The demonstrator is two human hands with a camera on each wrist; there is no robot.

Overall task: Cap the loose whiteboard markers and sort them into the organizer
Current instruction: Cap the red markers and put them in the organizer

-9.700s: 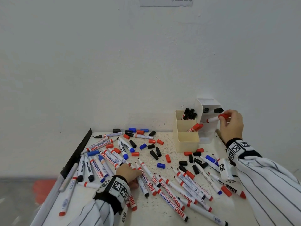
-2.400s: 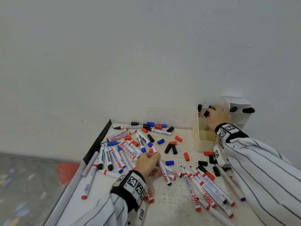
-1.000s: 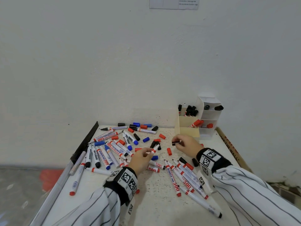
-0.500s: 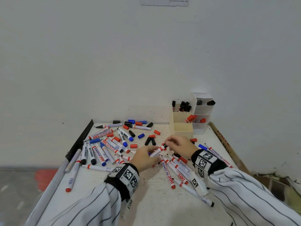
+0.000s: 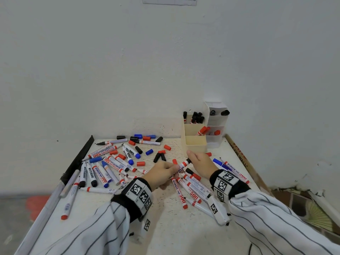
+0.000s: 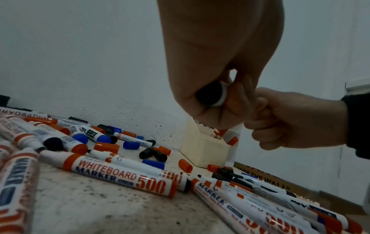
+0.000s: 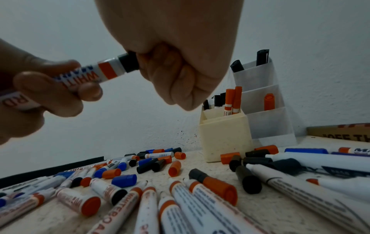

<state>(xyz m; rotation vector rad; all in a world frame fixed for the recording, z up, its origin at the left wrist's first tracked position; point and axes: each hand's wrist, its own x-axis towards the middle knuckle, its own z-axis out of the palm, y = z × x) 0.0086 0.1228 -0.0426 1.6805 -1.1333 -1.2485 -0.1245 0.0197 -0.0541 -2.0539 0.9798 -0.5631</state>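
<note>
1. The person is holding one whiteboard marker (image 5: 181, 167) just in front of the cream organizer (image 5: 195, 150), lifted clear of the table (image 5: 165, 227). The left hand (image 5: 161, 174) is wrapping its fingers round the barrel, and the right hand (image 5: 199, 162) is clenching round the black cap (image 7: 129, 64) at the end nearer the organizer.
2. The cap is looking nearly seated: in the right wrist view only a short black stretch is showing between the fist and the barrel's orange band. To finish well, I would judge the person should be pushing straight along the barrel's axis, bracing with the left hand, until the cap is stopping firmly.
3. A crooked push is risking a half-seated cap that could be falling off inside the organizer.
4. In the cream organizer, the back compartment is holding several black-capped markers (image 5: 196, 117) standing upright. The middle one is holding two red-capped markers (image 5: 202, 130) leaning toward the white tiered holder (image 5: 217, 142) just beside the organizer. The front compartment is showing nothing inside.
5. The white holder's top tier is holding two black-capped pens (image 5: 224, 112), its middle tier one red-capped pen (image 5: 217, 132).
6. In front of and to the left of the organizer, many markers and loose caps (image 5: 139, 163) are lying scattered, so most of the sorting appears to be remaining.
</note>
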